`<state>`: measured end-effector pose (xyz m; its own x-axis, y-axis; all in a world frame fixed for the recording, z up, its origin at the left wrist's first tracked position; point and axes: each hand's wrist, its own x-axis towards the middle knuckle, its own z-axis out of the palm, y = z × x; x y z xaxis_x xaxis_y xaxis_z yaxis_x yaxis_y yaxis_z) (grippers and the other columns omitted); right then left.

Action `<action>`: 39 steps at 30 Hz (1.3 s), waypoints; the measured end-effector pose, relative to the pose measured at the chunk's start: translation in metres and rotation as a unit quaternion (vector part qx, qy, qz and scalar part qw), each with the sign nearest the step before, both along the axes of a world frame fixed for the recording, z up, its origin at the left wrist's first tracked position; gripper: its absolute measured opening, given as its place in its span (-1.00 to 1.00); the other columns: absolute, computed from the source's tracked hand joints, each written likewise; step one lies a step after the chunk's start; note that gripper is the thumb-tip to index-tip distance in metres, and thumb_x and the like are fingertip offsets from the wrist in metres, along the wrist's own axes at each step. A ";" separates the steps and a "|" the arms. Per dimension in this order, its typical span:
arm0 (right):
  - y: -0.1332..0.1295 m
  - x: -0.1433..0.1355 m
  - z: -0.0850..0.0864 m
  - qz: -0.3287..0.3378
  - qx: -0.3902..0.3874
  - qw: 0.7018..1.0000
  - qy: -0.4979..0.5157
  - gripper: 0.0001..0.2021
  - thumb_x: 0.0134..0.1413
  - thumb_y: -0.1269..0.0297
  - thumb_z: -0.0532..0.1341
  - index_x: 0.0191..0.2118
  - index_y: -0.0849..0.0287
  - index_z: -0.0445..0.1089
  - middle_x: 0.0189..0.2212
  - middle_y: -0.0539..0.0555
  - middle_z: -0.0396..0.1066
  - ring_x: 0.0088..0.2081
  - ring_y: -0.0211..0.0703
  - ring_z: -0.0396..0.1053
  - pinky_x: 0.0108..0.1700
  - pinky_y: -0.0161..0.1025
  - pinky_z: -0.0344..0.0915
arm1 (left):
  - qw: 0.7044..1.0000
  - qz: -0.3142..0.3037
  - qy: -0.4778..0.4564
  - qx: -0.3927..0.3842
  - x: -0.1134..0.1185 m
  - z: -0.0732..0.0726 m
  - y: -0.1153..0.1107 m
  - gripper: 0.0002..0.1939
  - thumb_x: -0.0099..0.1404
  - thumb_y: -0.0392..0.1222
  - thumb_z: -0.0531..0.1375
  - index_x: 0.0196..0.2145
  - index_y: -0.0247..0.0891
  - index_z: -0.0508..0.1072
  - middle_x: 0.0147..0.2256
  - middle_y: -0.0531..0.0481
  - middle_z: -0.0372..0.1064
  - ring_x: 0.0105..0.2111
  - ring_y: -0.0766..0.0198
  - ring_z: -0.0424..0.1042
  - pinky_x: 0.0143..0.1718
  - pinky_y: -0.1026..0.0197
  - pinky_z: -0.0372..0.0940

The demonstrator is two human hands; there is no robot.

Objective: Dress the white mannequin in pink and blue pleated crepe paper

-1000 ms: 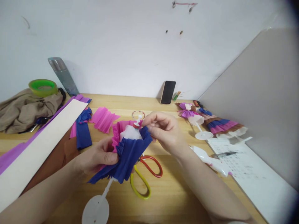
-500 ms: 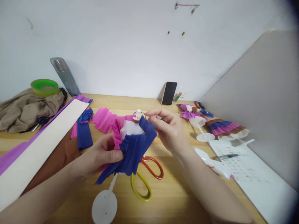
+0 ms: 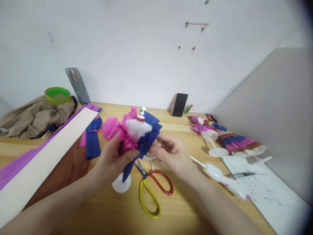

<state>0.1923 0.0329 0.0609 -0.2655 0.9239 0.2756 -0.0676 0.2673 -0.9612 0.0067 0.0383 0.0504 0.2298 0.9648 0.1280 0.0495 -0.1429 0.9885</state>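
A white doll-like form [image 3: 138,129] with a red band at its narrow neck sits between my hands. Gathered pink crepe paper [image 3: 128,141] wraps its left side, and a pleated dark blue crepe paper strip [image 3: 149,139] curves round the front and right. My left hand [image 3: 111,161] grips the form and its paper, thumb pressed on the overlap. On the other side my right hand [image 3: 172,153] pinches the blue strip's edge between thumb and fingers. Below, a white round base [image 3: 121,184] shows partly. Scissors [image 3: 144,174] with red and yellow handles lie partly open beneath the hands.
Crepe paper strips and a long cream strip [image 3: 56,153] lie at left, near brown cloth [image 3: 46,116], a tape roll [image 3: 57,95] and a bottle [image 3: 78,85]. A phone [image 3: 179,105] leans on the wall. At right are paper-dressed figures [image 3: 200,125], a white tool [image 3: 223,179] and a written sheet [image 3: 269,195].
The form has been turned, baring more of its white top. My right hand has come down along the blue strip, which now wraps further round the right side. The scissor blades have come into view.
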 end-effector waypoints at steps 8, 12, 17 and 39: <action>0.000 -0.002 -0.002 -0.006 -0.007 0.999 -0.032 -0.66 0.15 -0.03 0.22 -0.39 0.19 0.39 -0.62 -0.11 0.15 -0.62 -0.39 0.01 -0.58 -0.35 -0.02 | 0.999 -0.008 0.032 0.028 0.001 -0.002 0.000 -0.73 0.17 -0.04 0.30 -0.35 -0.25 0.35 -0.49 0.12 0.28 -0.51 0.34 0.22 -0.50 0.30 0.18; -0.004 -0.001 -0.001 -0.011 0.003 0.997 -0.073 -0.60 0.22 -0.02 0.15 -0.50 0.18 0.31 -0.66 -0.09 0.16 -0.62 -0.36 0.09 -0.56 -0.34 0.03 | 0.998 -0.016 0.046 0.050 0.004 -0.004 -0.002 -0.73 0.20 -0.04 0.30 -0.41 -0.21 0.30 -0.55 0.16 0.23 -0.55 0.37 0.17 -0.52 0.31 0.14; -0.007 -0.001 0.002 -0.017 -0.013 0.998 -0.065 -0.58 0.21 -0.04 0.14 -0.52 0.18 0.30 -0.68 -0.10 0.12 -0.64 -0.35 0.03 -0.58 -0.34 -0.02 | 0.997 -0.027 0.054 0.051 0.010 0.002 -0.004 -0.68 0.20 -0.03 0.28 -0.47 -0.19 0.21 -0.60 0.18 0.16 -0.59 0.38 0.14 -0.55 0.31 0.11; -0.009 0.001 0.007 -0.057 0.042 0.993 -0.097 -0.68 0.25 0.08 0.11 -0.44 0.17 0.32 -0.60 -0.06 0.20 -0.59 -0.34 0.05 -0.57 -0.33 0.01 | 0.997 -0.076 -0.016 0.005 0.013 0.003 0.003 -0.71 0.13 -0.04 0.34 -0.35 -0.24 0.34 -0.49 0.09 0.31 -0.51 0.32 0.27 -0.48 0.28 0.23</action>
